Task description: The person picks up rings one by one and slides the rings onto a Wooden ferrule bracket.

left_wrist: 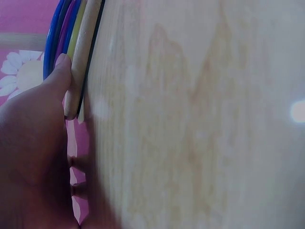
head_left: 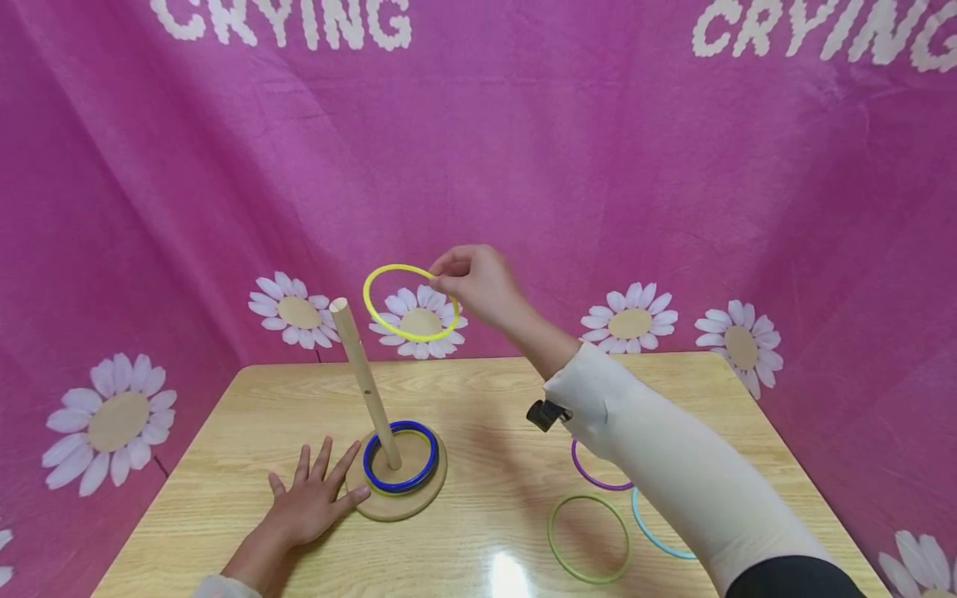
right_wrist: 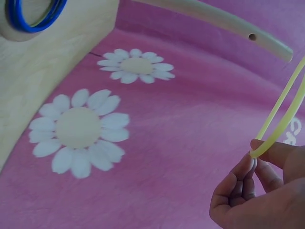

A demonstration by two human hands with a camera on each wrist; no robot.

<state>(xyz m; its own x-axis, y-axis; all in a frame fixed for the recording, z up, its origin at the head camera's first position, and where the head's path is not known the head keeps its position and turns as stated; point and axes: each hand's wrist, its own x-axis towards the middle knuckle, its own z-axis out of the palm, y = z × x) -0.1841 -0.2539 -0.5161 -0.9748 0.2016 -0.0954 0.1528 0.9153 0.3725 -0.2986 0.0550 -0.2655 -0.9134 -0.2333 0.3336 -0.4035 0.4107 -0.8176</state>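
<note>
My right hand (head_left: 482, 282) pinches a yellow ring (head_left: 407, 336) by its edge, up in the air just right of the top of the wooden peg (head_left: 366, 378). In the right wrist view, thumb and fingertips meet on the yellow ring (right_wrist: 286, 119). The peg rises from a round wooden base (head_left: 396, 508), tilted in the head view. Around its foot lie stacked rings, a blue ring (head_left: 429, 473) on top; the left wrist view shows blue, purple and yellow-green ones. My left hand (head_left: 306, 507) rests with fingers spread at the base's left edge, its thumb touching the base.
On the table (head_left: 478, 498) to the right lie a green ring (head_left: 626, 540), a purple ring (head_left: 598, 483) and a light blue ring (head_left: 658, 544), partly behind my right sleeve (head_left: 658, 448). A pink curtain (head_left: 478, 166) with white flowers hangs behind the table and along its sides.
</note>
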